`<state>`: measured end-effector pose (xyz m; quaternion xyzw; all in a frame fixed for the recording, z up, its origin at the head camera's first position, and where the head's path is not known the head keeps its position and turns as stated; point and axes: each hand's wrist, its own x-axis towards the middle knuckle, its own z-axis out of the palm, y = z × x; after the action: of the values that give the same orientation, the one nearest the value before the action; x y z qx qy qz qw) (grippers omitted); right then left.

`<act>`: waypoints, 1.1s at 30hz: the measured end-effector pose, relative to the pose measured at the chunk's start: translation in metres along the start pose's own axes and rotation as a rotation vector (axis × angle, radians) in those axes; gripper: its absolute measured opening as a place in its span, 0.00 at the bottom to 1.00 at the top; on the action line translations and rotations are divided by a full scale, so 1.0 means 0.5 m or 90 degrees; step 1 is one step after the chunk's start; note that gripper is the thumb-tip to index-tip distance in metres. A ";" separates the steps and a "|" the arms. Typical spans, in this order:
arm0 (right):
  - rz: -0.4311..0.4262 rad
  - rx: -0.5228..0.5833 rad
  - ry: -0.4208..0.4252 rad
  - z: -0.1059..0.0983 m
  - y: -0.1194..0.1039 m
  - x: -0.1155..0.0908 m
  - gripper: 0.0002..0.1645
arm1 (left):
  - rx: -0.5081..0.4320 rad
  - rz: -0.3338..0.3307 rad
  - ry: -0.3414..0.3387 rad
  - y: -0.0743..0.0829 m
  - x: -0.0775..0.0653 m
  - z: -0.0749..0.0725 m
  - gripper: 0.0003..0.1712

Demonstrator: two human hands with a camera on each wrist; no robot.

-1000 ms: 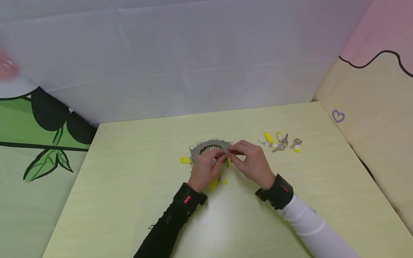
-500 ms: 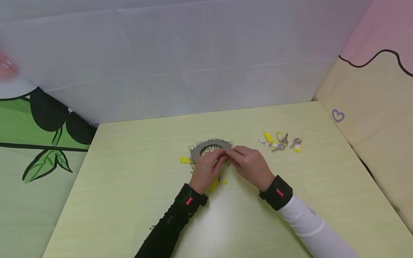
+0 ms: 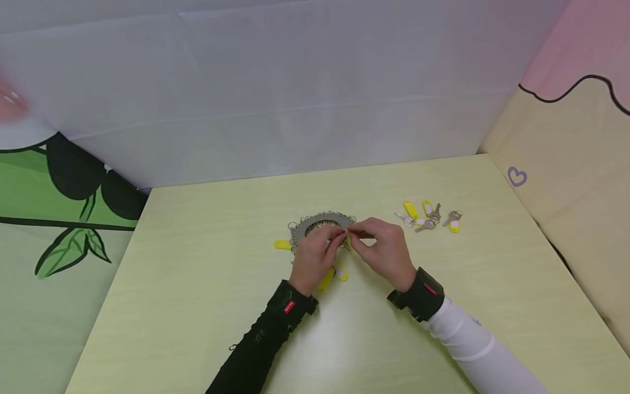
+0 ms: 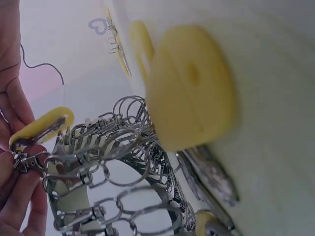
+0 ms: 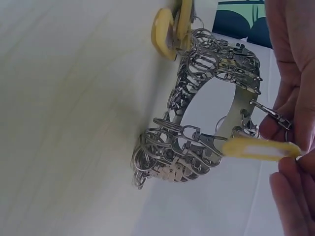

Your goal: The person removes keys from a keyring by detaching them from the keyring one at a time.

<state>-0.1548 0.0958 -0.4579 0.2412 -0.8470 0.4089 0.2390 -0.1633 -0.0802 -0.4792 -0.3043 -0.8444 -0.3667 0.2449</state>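
A grey metal key ring (image 3: 315,220) lined with several small snap hooks and split rings stands upright on the table. My left hand (image 3: 313,258) pinches one snap hook (image 5: 276,116) at its right side. Close against those fingers, my right hand (image 3: 386,250) pinches the end of a yellow key tag (image 5: 258,149), probably by its small ring, which the fingers mostly hide. A key (image 4: 51,127) lies along this tag in the left wrist view. Other yellow tags (image 3: 283,244) hang from the ring at the left and front, with keys (image 4: 206,172) beneath one of them.
Several loose keys with yellow tags (image 3: 428,217) lie on the pale table (image 3: 197,273), right of the hands. A white backdrop (image 3: 305,109) closes the back; printed panels stand at left and right (image 3: 566,191).
The right hand's fingers closed over the tag half a second ago, hiding it, and have tilted back so the tag shows again. The left hand stays nearly still at the ring.
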 end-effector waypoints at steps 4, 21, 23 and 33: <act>-0.009 -0.012 0.021 0.000 0.000 -0.001 0.06 | 0.006 0.031 -0.001 0.001 0.000 0.001 0.06; 0.097 -0.004 -0.022 -0.001 0.001 0.000 0.05 | 0.001 0.026 -0.010 0.002 -0.001 0.000 0.05; 0.102 -0.006 -0.024 -0.001 0.001 -0.001 0.05 | -0.003 0.026 -0.019 0.001 -0.001 -0.001 0.05; 0.003 -0.102 -0.034 -0.001 -0.004 -0.002 0.05 | -0.011 0.005 -0.068 -0.002 0.001 -0.006 0.06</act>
<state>-0.1528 0.0951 -0.4571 0.2304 -0.8836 0.3341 0.2337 -0.1637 -0.0829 -0.4776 -0.3290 -0.8519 -0.3561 0.1983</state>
